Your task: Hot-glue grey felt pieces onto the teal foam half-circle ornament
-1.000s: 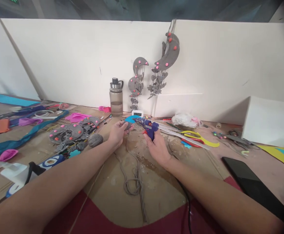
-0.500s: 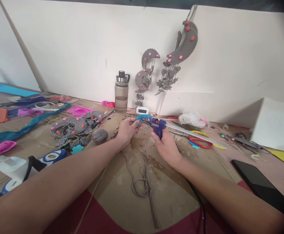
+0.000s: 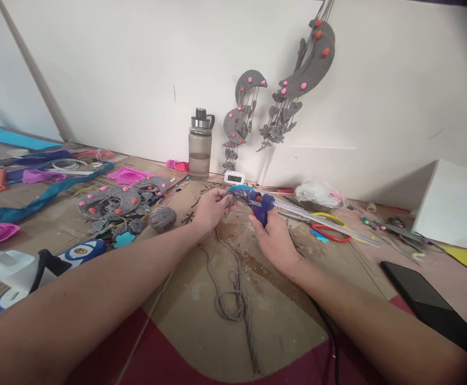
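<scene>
In the head view my right hand [image 3: 275, 235] is wrapped round the grip of a blue hot glue gun [image 3: 262, 207], with a long clear glue stick [image 3: 321, 219] jutting from its back. The gun's nozzle points left, at my left hand [image 3: 213, 209]. My left fingers pinch grey yarn [image 3: 227, 199] close to the nozzle, beside a blue curved piece [image 3: 241, 188]. Loose strands of grey yarn [image 3: 233, 299] hang down and trail over the cardboard between my arms. A ball of grey yarn [image 3: 163, 219] lies left of my left hand.
Grey crescents with pink dots [image 3: 110, 202] lie at left; similar hanging crescents [image 3: 309, 69] are on the white wall. A water bottle [image 3: 200, 144] and a small clock [image 3: 234, 177] stand behind. Red-handled scissors [image 3: 331, 234] and a phone [image 3: 421, 294] lie at right.
The camera view has shifted slightly. Both hands keep nearly the same place, the glue gun's nozzle still at the yarn in my left fingers.
</scene>
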The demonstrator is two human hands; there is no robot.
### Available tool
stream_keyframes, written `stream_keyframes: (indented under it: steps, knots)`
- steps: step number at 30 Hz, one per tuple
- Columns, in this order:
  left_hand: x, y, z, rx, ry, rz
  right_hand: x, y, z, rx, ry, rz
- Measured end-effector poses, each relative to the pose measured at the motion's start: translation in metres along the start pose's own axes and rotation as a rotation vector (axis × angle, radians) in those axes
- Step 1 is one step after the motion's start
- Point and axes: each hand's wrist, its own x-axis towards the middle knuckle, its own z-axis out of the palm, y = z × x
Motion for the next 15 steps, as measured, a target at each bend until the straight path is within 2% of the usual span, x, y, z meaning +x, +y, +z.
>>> stream_keyframes:
  steps: [15]
  knots:
    - [0.0008, 0.0, -0.0002, 0.039, 0.009, 0.019, -0.0008, 0.0007, 0.0008, -0.01, -0.004, -0.008]
